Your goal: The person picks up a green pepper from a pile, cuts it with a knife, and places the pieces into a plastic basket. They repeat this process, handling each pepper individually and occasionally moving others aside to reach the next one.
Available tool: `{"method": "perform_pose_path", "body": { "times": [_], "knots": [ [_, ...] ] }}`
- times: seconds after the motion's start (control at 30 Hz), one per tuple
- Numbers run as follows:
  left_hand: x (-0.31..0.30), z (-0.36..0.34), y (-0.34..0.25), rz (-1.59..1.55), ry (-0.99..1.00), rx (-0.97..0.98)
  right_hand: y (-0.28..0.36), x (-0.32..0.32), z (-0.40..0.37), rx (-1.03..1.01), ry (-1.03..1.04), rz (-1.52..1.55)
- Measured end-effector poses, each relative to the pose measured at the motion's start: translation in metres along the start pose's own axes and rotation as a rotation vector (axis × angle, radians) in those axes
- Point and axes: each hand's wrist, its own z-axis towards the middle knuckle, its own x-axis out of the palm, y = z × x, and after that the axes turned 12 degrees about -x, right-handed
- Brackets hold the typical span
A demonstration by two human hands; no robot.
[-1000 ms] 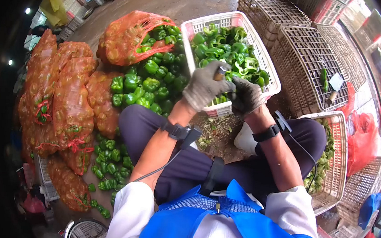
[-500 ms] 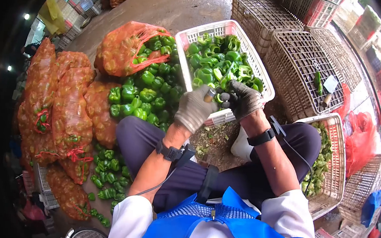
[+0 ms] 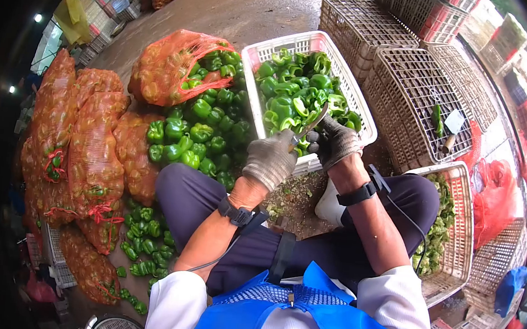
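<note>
Both my hands wear grey gloves and are close together over the near edge of a white plastic crate [image 3: 371,120]. My left hand [image 3: 271,160] is closed around the handle of a knife [image 3: 311,126], whose curved blade points up and away over the crate. My right hand [image 3: 339,144], with dark fingertips, is curled just right of the blade; whatever lies within its fingers is hidden. Cut green bell peppers [image 3: 284,104], several of them hollow or split, fill the crate. Whole green bell peppers [image 3: 201,132] are heaped on the floor to its left.
An open red mesh sack [image 3: 162,70] spills onto the heap. Full mesh sacks [image 3: 94,151] stand at left. Stacked crates [image 3: 405,95] rise at right, with a white-bladed tool [image 3: 454,121] on top. A crate of green scraps [image 3: 456,229] sits by my right knee.
The knife has turned, so its blade now shows between my hands, pointing away. My left hand has dropped slightly towards me. My right hand stays curled in nearly the same place.
</note>
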Motion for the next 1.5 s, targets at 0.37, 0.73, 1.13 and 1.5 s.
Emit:
{"method": "perform_pose_path", "body": {
  "times": [0.37, 0.73, 1.13, 1.5],
  "knots": [
    [0.002, 0.024, -0.013, 0.124, 0.205, -0.206, -0.014, 0.001, -0.002, -0.094, -0.068, -0.299],
    [-0.004, 0.085, 0.029, -0.089, 0.477, -0.391, 0.106, -0.029, 0.003, -0.430, 0.166, -0.127],
    [-0.056, 0.138, 0.096, 0.392, 0.358, 0.050, 0.283, -0.248, -0.097, -0.734, -0.806, -0.912],
    [-0.031, 0.179, 0.348, 0.431, 0.229, -0.365, 0.234, -0.204, -0.088, -0.703, -0.937, -0.974]
  ]
}}
